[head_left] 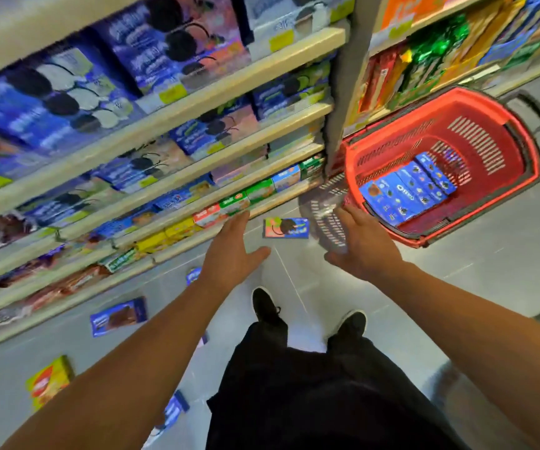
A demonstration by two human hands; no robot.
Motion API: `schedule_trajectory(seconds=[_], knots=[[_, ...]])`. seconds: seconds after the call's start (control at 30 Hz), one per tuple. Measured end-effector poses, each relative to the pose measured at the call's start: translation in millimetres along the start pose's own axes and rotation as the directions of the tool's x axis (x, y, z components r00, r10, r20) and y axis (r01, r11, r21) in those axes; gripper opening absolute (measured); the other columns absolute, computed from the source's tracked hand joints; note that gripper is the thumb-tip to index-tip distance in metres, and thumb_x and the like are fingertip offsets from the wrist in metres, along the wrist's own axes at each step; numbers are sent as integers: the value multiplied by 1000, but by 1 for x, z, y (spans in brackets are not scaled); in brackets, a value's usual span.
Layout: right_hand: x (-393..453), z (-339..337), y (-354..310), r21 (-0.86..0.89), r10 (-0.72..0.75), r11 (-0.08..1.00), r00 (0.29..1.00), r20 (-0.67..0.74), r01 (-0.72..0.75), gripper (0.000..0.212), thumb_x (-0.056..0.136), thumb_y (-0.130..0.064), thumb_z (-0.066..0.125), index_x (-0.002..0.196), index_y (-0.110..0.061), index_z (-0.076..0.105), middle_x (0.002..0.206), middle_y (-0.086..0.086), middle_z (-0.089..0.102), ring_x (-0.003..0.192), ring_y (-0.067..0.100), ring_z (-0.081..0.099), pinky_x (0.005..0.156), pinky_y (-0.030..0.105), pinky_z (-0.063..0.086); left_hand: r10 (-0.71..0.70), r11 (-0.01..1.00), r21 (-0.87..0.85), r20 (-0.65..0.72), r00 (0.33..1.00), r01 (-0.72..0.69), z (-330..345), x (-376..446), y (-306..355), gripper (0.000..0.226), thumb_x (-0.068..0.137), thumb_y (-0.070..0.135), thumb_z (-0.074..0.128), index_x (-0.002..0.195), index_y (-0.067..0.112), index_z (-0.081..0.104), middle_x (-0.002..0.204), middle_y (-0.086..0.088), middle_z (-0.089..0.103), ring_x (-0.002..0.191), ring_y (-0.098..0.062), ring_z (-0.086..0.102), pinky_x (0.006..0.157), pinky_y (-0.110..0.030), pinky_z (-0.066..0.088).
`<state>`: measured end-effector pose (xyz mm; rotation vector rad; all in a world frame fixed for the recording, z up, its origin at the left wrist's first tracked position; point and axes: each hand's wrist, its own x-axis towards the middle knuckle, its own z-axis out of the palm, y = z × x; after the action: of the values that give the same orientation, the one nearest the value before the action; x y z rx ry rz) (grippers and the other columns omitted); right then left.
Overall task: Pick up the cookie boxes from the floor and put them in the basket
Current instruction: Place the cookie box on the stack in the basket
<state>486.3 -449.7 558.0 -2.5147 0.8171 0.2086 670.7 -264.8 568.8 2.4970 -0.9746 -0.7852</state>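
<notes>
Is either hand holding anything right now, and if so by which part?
Nothing is held. The left hand and right hand are both open and empty above the floor, near the pink and blue box.

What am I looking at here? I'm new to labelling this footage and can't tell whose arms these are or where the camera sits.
The camera is worn on a person's head, looking down a shop aisle, so the arms are the wearer's own. The left hand and right hand are both open and empty, reaching forward. The red basket on the floor already holds blue Oreo boxes. More boxes still lie on the floor: a pink-and-blue box ahead, a blue box and a yellow box to the left.
</notes>
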Motion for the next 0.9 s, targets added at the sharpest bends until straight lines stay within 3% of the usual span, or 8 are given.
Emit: schedule_trajectory(seconds=[0.07, 0.2, 0.43, 0.77, 0.9], knots=[[15, 14, -20, 22, 40, 999, 999, 25, -40, 97, 69, -43, 80, 146, -5, 35, 147, 16, 39, 133, 37, 39, 111, 41, 31, -4, 1000, -12, 27, 1000, 4, -7, 11, -27, 86, 83, 43, 68, 151, 16, 22, 157, -5, 25, 144, -19, 23, 113, -29, 20], [37, 40, -41, 65, 109, 992, 993, 48, -112, 94, 70, -41, 81, 146, -7, 36, 146, 16, 40, 130, 38, 41, 108, 43, 34, -15, 999, -35, 54, 998, 17, -7, 31, -65, 86, 83, 43, 68, 151, 17, 22, 157, -4, 26, 143, -20, 26, 113, -32, 23], [81, 102, -19, 141, 247, 954, 959, 138, -266, 93, 71, -38, 80, 146, -12, 32, 146, 7, 38, 133, 30, 36, 105, 40, 37, -82, 992, -84, 147, 986, 95, 39, 81, -102, 85, 82, 38, 70, 150, 16, 24, 154, -5, 30, 140, -21, 32, 110, -31, 29], [192, 276, 88, 201, 321, 909, 921, 221, -365, 93, 72, -37, 79, 147, -18, 28, 144, 6, 37, 131, 30, 39, 98, 35, 39, -94, 995, -20, 181, 979, 99, 213, 212, -191, 92, 75, 38, 76, 149, 14, 26, 154, -9, 31, 140, -23, 31, 109, -27, 25], [239, 383, 140, 143, 329, 915, 903, 277, -377, 95, 72, -41, 79, 147, -19, 26, 147, 7, 33, 133, 31, 37, 100, 37, 39, -20, 999, 40, 223, 975, 11, 314, 278, -253, 105, 65, 63, 58, 150, 12, 24, 156, -13, 24, 145, -25, 22, 114, -29, 16]])
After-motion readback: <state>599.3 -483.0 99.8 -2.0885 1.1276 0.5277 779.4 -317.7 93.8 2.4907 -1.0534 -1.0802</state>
